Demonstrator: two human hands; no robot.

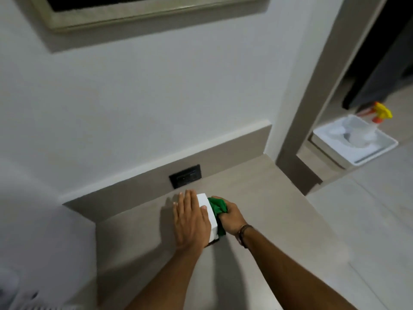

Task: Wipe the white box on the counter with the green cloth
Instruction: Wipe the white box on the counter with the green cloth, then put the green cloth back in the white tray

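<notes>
Beige counter (pixel 257 198): left hand (pixel 190 222) flat, fingers spread atop white box (pixel 206 203), right hand (pixel 232 217) fisted around green cloth (pixel 218 205) against its side; hard push could skid box.

most of the white box (pixel 206 209) is covered by the left hand (pixel 190 222); the frame (pixel 134 16) up top is cropped.

Both forearms are showing bare, with no sleeves; the right wrist (pixel 242 234) is wearing a thin dark band (pixel 243 229) with a reddish edge.
</notes>
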